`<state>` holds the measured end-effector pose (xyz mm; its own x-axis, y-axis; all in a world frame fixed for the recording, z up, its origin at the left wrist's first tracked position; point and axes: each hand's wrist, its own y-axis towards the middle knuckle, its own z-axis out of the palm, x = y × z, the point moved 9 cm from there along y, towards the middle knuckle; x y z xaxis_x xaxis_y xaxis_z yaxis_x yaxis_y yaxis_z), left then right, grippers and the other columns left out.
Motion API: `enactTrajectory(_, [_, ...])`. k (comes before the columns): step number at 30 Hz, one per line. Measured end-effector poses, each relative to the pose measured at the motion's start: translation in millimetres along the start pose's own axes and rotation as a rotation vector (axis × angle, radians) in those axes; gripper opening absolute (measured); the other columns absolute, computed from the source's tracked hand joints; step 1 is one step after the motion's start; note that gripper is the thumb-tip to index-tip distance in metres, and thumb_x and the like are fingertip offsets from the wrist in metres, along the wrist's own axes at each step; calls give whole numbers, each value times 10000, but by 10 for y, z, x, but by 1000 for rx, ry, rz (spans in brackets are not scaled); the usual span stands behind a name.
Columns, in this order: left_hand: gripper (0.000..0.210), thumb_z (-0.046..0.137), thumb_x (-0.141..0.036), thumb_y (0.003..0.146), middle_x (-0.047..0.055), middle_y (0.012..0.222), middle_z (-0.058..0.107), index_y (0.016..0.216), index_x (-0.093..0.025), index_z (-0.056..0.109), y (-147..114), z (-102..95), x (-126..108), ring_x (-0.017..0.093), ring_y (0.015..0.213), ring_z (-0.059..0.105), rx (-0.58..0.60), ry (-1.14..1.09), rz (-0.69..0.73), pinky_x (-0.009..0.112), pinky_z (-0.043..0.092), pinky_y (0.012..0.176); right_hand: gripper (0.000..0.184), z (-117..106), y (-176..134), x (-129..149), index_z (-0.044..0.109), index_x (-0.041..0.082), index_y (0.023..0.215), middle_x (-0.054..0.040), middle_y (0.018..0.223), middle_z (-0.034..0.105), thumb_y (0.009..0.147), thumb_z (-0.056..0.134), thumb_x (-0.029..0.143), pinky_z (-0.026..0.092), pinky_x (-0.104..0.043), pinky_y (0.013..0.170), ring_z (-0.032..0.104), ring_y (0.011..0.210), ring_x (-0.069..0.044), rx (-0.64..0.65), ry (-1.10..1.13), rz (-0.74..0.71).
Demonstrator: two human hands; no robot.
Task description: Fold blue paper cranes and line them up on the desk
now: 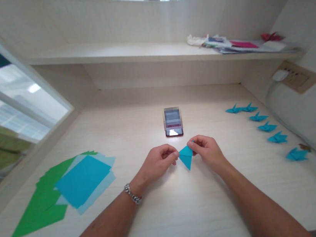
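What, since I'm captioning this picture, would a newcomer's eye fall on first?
Probably the small folded blue paper, held at the centre between the left hand and right hand, just nearer than the phone. Next might come the bright blue sheets overlapping green sheets on the left side of the desk, then six blue paper birds strung along the right.

The person's left forearm [108,226] and right forearm [252,195], both bare, enter from the lower edge and slant inward toward each other. The left hand [158,161] and right hand [208,150] face one another, slightly apart, each closed in a narrow fingertip pinch
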<state>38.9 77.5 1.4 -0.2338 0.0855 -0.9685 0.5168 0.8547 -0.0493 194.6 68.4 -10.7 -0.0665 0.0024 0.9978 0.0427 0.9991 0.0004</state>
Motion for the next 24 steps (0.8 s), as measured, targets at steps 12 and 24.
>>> enactTrajectory(12, [118, 564, -118, 741, 35, 620, 676, 748, -120, 682, 14, 16, 107, 127, 559, 611, 71, -114, -88, 250, 495, 582, 184, 27, -2, -4, 660, 156, 727, 6, 591, 601, 746, 675, 338, 419, -253, 528, 535, 542, -122, 16, 9, 12])
enactTrajectory(24, [164, 629, -239, 801, 87, 820, 715, 907, -123, 677, 51, -13, 150, 169, 731, 666, -67, -243, -53, 313, 542, 715, 284, -7, -10, -54, 678, 142, 778, -24, 631, 647, 714, 708, 416, 481, -261, 542, 584, 564, -135, -55, 73, 79])
